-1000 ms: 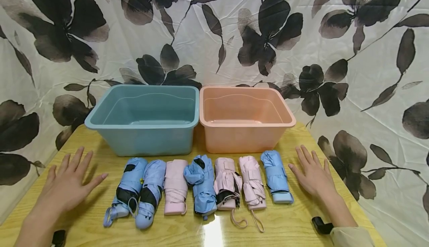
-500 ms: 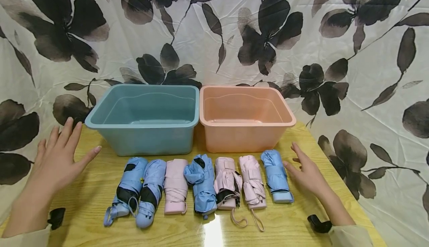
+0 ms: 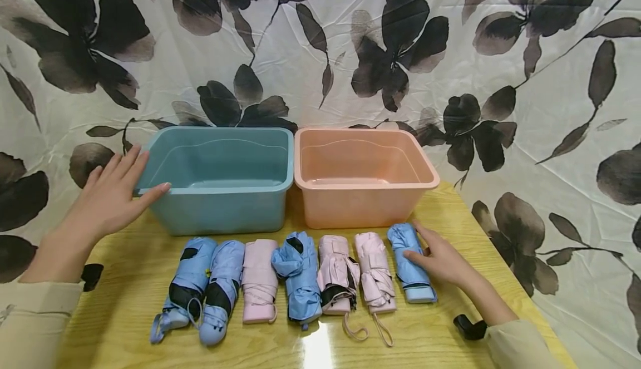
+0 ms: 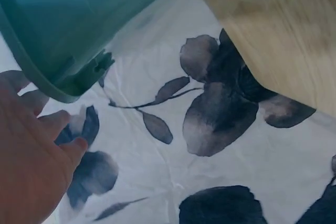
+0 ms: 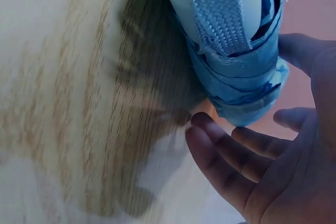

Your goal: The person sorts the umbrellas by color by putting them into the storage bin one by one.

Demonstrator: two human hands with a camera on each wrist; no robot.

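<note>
My left hand [image 3: 112, 196] is at the near left corner of the blue plastic bin [image 3: 220, 213], fingers spread and fairly straight. In the left wrist view its fingertips lie right at the bin's rim [image 4: 31, 69]. At the right end of a row of folded umbrellas, my right hand [image 3: 443, 257] reaches around a blue folding umbrella [image 3: 409, 263]. The right wrist view shows the thumb at one side of this umbrella [image 5: 236, 82] and loosely bent fingers [image 5: 220, 166] at its far end, with space between them and the fabric.
A peach bin [image 3: 360, 210] stands against the blue one's right side. Left of the right hand lie pink umbrellas [image 3: 375, 271] [image 3: 338, 271] [image 3: 260, 280] and blue umbrellas [image 3: 300, 280] [image 3: 220, 291] [image 3: 187, 280] on the wooden table [image 3: 250, 352]. A floral cloth [image 3: 320, 52] hangs behind.
My left hand has moved forward and right from the table's left side to the blue bin's corner. My right hand has moved left onto the rightmost blue umbrella, fingers bending.
</note>
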